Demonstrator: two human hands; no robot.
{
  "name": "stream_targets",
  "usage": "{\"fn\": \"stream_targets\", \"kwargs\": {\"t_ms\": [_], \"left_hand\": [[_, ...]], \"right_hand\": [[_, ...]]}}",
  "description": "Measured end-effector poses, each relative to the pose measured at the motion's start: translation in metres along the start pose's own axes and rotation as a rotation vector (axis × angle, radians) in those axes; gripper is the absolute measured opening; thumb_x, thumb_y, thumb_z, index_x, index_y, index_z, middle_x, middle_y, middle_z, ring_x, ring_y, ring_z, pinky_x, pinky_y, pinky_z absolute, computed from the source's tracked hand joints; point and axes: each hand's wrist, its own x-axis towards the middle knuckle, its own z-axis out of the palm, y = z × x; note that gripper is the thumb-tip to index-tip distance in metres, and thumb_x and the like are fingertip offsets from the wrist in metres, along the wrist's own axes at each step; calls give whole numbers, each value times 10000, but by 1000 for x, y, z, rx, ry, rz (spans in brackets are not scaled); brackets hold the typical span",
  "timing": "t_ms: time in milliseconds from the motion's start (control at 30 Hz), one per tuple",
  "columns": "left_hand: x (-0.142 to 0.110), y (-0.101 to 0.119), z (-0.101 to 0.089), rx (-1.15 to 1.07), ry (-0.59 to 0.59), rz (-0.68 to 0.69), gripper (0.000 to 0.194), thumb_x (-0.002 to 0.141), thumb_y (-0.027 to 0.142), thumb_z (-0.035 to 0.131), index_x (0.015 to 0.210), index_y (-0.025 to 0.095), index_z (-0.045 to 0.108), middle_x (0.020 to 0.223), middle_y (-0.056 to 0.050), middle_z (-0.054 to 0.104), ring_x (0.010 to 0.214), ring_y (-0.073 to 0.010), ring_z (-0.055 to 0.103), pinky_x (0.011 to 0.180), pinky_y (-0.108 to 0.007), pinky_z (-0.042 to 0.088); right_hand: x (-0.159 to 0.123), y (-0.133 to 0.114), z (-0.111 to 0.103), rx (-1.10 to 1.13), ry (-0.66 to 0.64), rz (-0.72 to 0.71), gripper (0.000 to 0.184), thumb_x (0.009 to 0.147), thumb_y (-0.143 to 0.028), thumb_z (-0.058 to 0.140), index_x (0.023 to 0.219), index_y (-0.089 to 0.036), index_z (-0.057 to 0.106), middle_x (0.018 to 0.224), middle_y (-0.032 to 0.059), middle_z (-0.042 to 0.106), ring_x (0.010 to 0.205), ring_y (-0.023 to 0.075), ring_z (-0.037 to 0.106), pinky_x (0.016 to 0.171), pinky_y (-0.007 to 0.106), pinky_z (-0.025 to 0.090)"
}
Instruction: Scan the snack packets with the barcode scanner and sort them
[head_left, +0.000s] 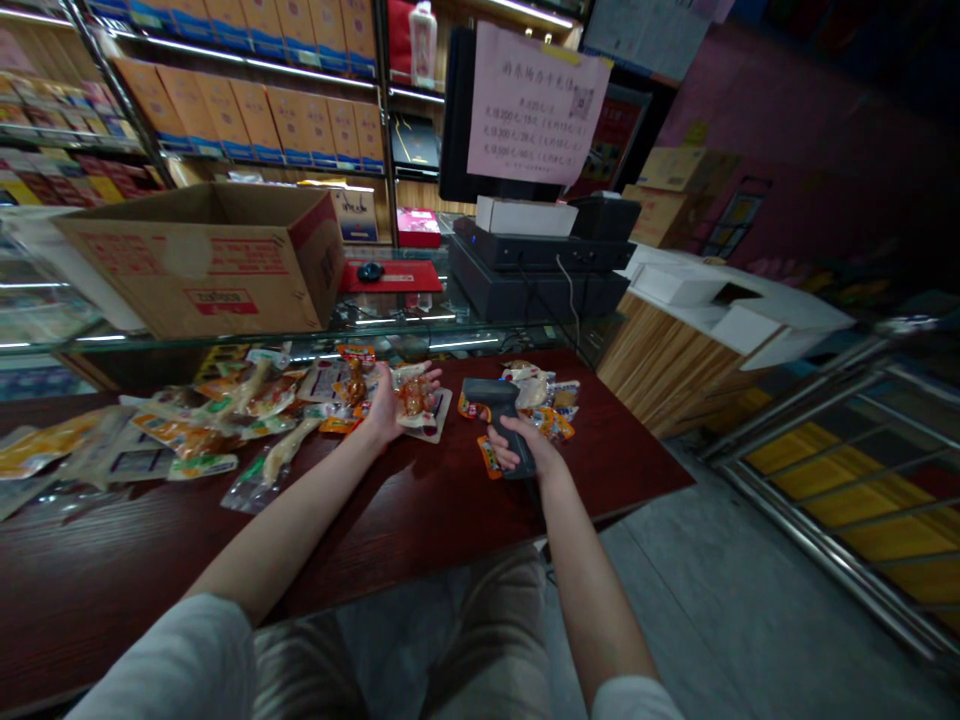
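Observation:
My left hand (385, 408) holds a clear vacuum-packed brown meat snack (414, 396), its thumb raised and its fingers behind the packet. A pale flat packet (435, 420) lies under or just behind it. In my right hand (534, 447) is a dark grey barcode scanner (491, 396), the fingers wrapped round its handle and its head turned left towards the held packet. Left of my left hand, a heap of packaged snacks (225, 410) spreads over the dark red wooden table (360, 530). A smaller group of packets (551, 400) lies just beyond the scanner.
An open cardboard box (217, 270) stands on the glass counter behind the table. Beside it are a black mouse (370, 271) on a red mat and a monitor (457, 120) bearing a paper notice. A metal railing (810, 520) is at the right.

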Motion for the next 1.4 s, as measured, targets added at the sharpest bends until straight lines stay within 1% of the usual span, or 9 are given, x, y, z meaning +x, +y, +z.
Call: {"fn": "stream_targets", "kwargs": {"t_ms": [267, 633, 867, 967, 1067, 1133, 1200, 1300, 1400], "left_hand": [[-1, -2, -1, 8, -4, -22, 900, 830, 839, 233, 1162, 130, 679, 1183, -188, 690, 971, -261, 677, 744, -371, 570], [10, -13, -9, -2, 0, -29, 818, 893, 763, 272, 1143, 93, 671, 1210, -199, 672, 842, -211, 678, 628, -322, 575], [1, -9, 1, 27, 59, -110, 850, 914, 739, 134, 1224, 90, 586, 1105, -202, 691, 795, -212, 694, 610, -322, 567], [-1, -9, 6, 131, 85, -89, 765, 918, 736, 221, 1265, 136, 546, 1070, -162, 686, 816, -212, 690, 648, -324, 559], [2, -9, 8, 498, 201, 100, 625, 912, 647, 440, 1333, 188, 486, 1070, -109, 653, 877, -208, 667, 741, -336, 548], [5, -6, 9, 933, 249, 283, 559, 885, 527, 567, 1333, 198, 505, 1118, -104, 616, 984, -226, 636, 872, -372, 519], [5, -2, 10, 1388, 254, 424, 519, 879, 445, 590, 1326, 185, 542, 1185, -130, 577, 1101, -264, 587, 993, -417, 453], [1, -4, 16, 1909, 258, 393, 541, 915, 454, 518, 1353, 138, 544, 1253, -197, 545, 1187, -346, 533, 1027, -484, 401], [-1, -16, 22, 2207, 248, 262, 635, 889, 510, 549, 1375, 101, 529, 1341, -253, 517, 1252, -420, 474, 1019, -539, 381]], "right_hand": [[1, 3, 2, -26, -12, -13, 326, 820, -429, 684, 958, -209, 487, 577, -110, 491, 317, 36, 327, 337, 178, 325], [1, 6, 0, -66, -22, 11, 325, 831, -405, 680, 996, -199, 491, 573, -119, 476, 316, 34, 328, 328, 175, 319], [0, 6, 0, -31, -27, 1, 319, 812, -417, 694, 894, -218, 459, 565, -117, 470, 304, 35, 304, 311, 179, 292], [0, 6, 0, -14, -9, -16, 316, 803, -406, 701, 891, -219, 462, 566, -112, 474, 309, 37, 310, 315, 181, 289], [-1, 2, -3, 12, 43, -69, 305, 801, -407, 692, 890, -217, 470, 553, -110, 472, 305, 34, 294, 315, 180, 279], [-4, -5, -9, 22, 100, -108, 305, 798, -419, 690, 877, -216, 476, 545, -108, 469, 303, 33, 289, 315, 180, 277], [-9, -14, -18, 12, 175, -137, 316, 790, -421, 703, 823, -213, 468, 542, -98, 478, 307, 34, 309, 315, 181, 287], [-21, -27, -33, -26, 271, -162, 329, 789, -410, 718, 769, -210, 457, 548, -81, 501, 316, 39, 344, 317, 189, 321], [-33, -33, -45, -37, 309, -161, 325, 787, -406, 723, 760, -210, 466, 550, -78, 506, 320, 42, 353, 320, 195, 341]]}}
